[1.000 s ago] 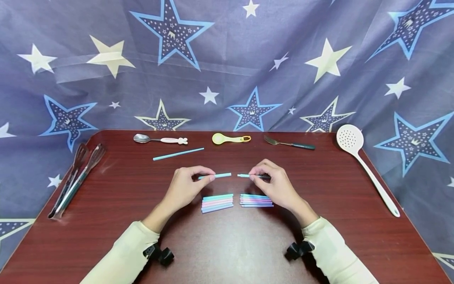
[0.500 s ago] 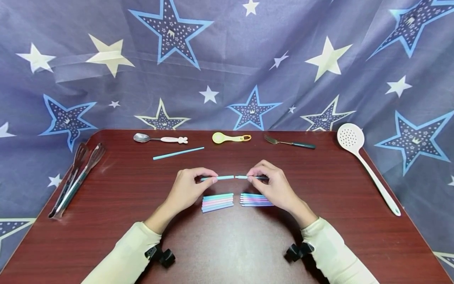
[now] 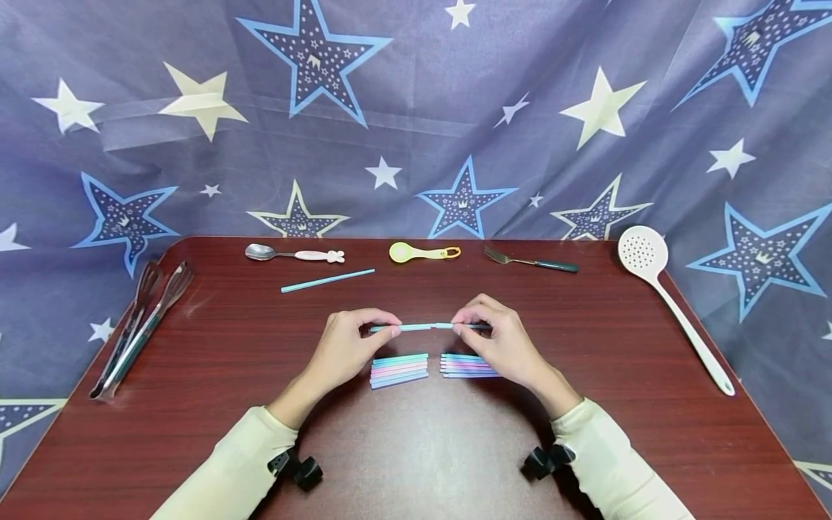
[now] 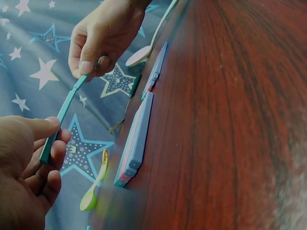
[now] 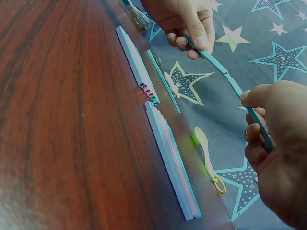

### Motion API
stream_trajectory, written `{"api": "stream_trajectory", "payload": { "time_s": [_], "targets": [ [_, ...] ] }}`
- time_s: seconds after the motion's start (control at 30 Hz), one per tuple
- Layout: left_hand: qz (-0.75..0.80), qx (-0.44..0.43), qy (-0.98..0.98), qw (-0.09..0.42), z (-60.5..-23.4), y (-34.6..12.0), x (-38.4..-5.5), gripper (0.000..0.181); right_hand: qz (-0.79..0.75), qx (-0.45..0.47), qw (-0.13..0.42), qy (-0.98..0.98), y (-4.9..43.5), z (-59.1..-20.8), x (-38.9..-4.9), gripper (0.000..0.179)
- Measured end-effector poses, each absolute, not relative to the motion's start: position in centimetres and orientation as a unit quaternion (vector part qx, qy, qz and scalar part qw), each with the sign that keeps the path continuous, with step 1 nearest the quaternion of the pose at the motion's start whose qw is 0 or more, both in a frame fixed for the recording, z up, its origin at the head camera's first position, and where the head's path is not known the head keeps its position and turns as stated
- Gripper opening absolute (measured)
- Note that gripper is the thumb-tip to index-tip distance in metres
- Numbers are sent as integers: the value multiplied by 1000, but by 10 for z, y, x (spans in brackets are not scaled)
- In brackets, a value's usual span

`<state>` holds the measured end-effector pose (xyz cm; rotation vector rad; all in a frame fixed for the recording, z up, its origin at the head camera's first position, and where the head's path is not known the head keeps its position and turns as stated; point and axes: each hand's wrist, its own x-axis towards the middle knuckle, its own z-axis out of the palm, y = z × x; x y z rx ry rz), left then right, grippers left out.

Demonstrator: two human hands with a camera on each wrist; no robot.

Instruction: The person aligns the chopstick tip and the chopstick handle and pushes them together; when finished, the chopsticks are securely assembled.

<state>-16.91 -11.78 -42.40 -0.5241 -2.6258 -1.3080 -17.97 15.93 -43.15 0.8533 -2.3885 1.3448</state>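
Observation:
My left hand [image 3: 347, 345] pinches a teal chopstick half [image 3: 416, 327] between thumb and fingers. A second teal chopstick half [image 3: 443, 326] is pinched the same way by my right hand [image 3: 499, 334], its far end partly covered by the fingers. Both halves are held in one line above the table, the right one's narrower end right at the left one's end. In the right wrist view, a small step marks where they meet. Closer to me lie two rows of pastel chopstick halves, a left row [image 3: 399, 371] and a right row [image 3: 469, 366].
A long blue chopstick [image 3: 328, 280] lies behind the left hand. Along the back edge are a spoon [image 3: 318, 256], a yellow measuring spoon [image 3: 422, 253] and a fork [image 3: 546, 266]. Tongs [image 3: 143, 328] lie at the left, a white skimmer [image 3: 682, 328] at the right.
The two halves were apart with a gap between their ends; the hands have come together and the ends now meet. Both rows on the table stay put.

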Motion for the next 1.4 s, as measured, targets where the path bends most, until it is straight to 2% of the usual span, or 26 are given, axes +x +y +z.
{"api": "stream_trajectory", "payload": {
  "time_s": [0.6,0.97,1.4],
  "targets": [
    [-429,-187,-880,81,-424,-118,-167,5,458,298,126,-828,157,-434,-179,10],
    [-457,-210,-863,53,-426,-117,-167,7,461,292,126,-829,155,-433,-176,9],
    [-419,-262,-861,121,-431,-115,-165,3,455,301,124,-829,154,-434,-174,7]
  ]
}}
